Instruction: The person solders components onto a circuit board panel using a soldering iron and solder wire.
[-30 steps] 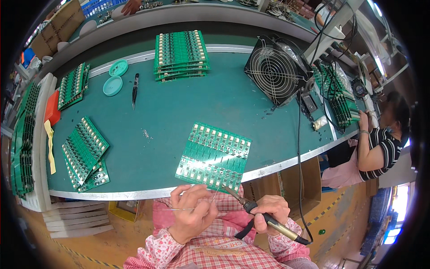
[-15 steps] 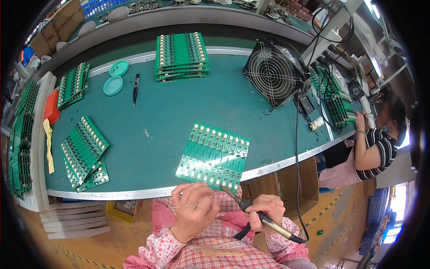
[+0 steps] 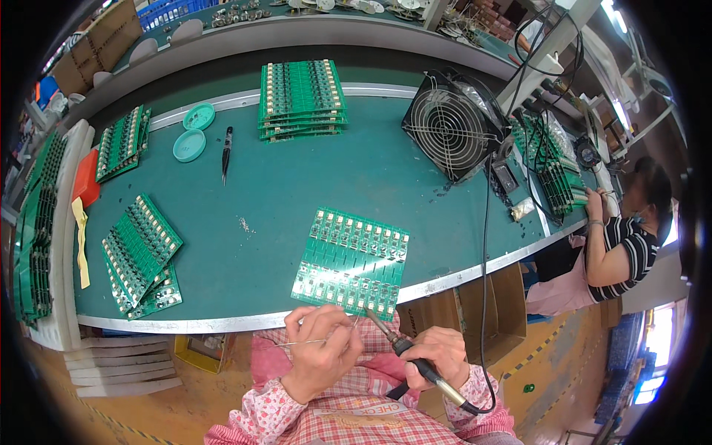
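Note:
A green circuit board with rows of small white parts lies at the front edge of the green table. My right hand is closed round the handle of a soldering iron, whose tip meets or nearly meets the board's near edge. Pinched in my left hand is a thin strand of solder wire; its end points toward the same edge, close to the iron's tip. Whether tip and wire touch cannot be made out.
A black fan stands at the back right, with the iron's cable running past it. Board stacks sit at the back and left. Tweezers lie near two round turquoise lids. A co-worker sits at the right.
The iron's handle and my right hand have shifted slightly left and down, and the cable has swung left. The board has turned a little. My left hand is almost unmoved.

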{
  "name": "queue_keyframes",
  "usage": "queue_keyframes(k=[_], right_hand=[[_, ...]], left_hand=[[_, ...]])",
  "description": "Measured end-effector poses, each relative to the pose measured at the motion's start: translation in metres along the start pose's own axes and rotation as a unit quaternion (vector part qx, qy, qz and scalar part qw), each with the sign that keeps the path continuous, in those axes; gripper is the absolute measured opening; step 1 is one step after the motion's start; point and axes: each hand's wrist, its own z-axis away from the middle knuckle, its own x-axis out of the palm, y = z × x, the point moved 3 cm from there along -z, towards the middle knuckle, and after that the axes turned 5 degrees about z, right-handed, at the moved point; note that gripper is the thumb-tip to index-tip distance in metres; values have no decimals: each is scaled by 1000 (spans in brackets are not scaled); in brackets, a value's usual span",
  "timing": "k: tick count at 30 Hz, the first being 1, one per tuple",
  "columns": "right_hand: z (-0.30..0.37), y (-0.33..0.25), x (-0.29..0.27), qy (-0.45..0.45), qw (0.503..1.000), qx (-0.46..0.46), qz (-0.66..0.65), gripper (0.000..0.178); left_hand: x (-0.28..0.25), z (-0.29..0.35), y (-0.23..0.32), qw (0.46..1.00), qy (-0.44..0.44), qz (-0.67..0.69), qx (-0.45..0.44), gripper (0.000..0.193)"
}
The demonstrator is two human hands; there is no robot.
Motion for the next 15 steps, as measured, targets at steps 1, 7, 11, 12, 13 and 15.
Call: queue_keyframes(k=[1,7,11,12,13,15], right_hand=[[-1,-1,1,0,1000,1,-15,13],[3,4,-10,83,987,77,-115,12],[9,0,-14,121,950,241,-158,9],[10,1,-13,139,928,299,-175,12],[9,1,-12,139,928,299,-174,12],[3,3,-9,122,926,313,-173,17]], left_hand=[[-2,1,1,1000,3,-3,2,17],[-1,-1,1,1000,6,9,2,16],[-1,-1,2,1000,5,5,-12,15],[0,-2,2,1000,6,1,-24,15],[1,-1,1,1000,6,2,-23,15],[1,-1,0,1000,2,15,-14,18]])
